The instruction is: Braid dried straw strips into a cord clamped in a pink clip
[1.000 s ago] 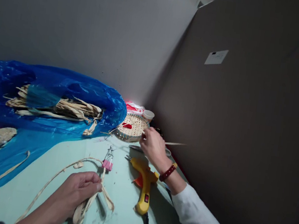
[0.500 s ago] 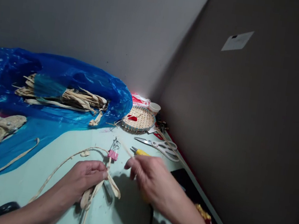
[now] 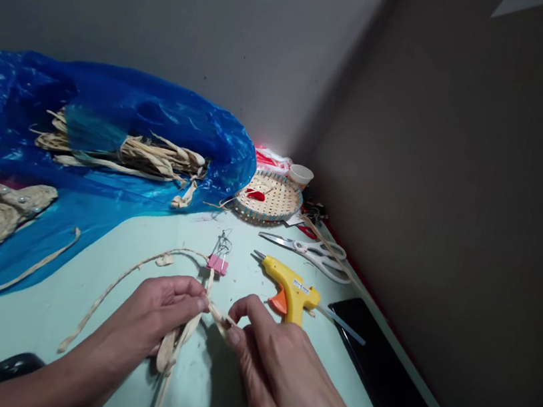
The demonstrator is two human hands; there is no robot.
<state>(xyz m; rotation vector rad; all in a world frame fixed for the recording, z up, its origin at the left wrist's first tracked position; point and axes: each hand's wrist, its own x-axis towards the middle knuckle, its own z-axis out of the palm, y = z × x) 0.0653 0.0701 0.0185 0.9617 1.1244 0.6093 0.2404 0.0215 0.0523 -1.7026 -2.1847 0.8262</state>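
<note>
My left hand (image 3: pixel 154 318) is closed on a bundle of tan raffia strands (image 3: pixel 172 351) low in the middle of the pale green table (image 3: pixel 84 312). My right hand (image 3: pixel 273 372) pinches the end of one raffia strip (image 3: pixel 220 317) right beside the left fingertips. A long strand (image 3: pixel 135 272) loops away to the left, and a pink binder clip (image 3: pixel 218 260) is fastened on it just beyond my hands. A yellow glue gun (image 3: pixel 292 291) lies just past my right hand.
Scissors (image 3: pixel 312 251) and a round woven tray (image 3: pixel 270 196) lie farther back by the corner, with a small white cup (image 3: pixel 300 175). A blue plastic sheet (image 3: pixel 109 133) holding raffia bundles (image 3: pixel 126 156) covers the left. A dark phone (image 3: pixel 389 375) lies at right; grey walls close in.
My right hand left the woven tray at the back corner and came down to the raffia beside my left hand. The camera view tilted downward.
</note>
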